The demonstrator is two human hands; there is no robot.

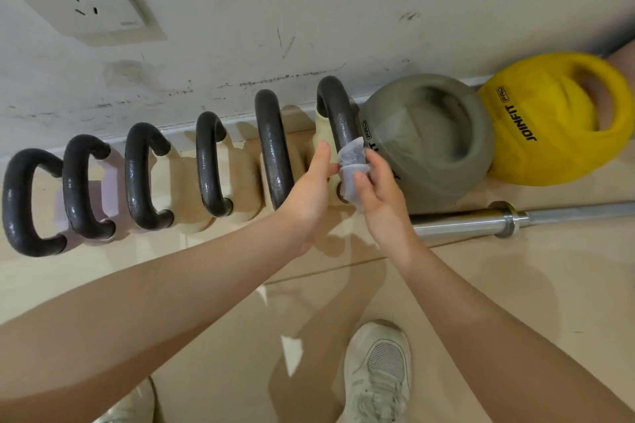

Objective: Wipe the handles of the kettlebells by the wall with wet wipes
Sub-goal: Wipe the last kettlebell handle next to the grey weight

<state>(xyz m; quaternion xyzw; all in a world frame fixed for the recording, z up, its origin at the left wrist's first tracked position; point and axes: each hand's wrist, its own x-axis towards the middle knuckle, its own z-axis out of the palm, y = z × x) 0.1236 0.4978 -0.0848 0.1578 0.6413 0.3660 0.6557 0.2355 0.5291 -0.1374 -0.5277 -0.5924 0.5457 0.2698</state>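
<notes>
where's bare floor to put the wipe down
Free: tile floor between the steel bar and the shoe. Crowded: along the wall, where the kettlebell handles stand in a tight row beside the grey and yellow weights.

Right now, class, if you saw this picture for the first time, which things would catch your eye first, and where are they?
The bright yellow kettlebell at the far right by the wall stands out most. Next comes the row of dark handles along the wall's foot. In the middle, the left hand and right hand work a wet wipe around the last dark handle, beside a grey kettlebell.
</notes>
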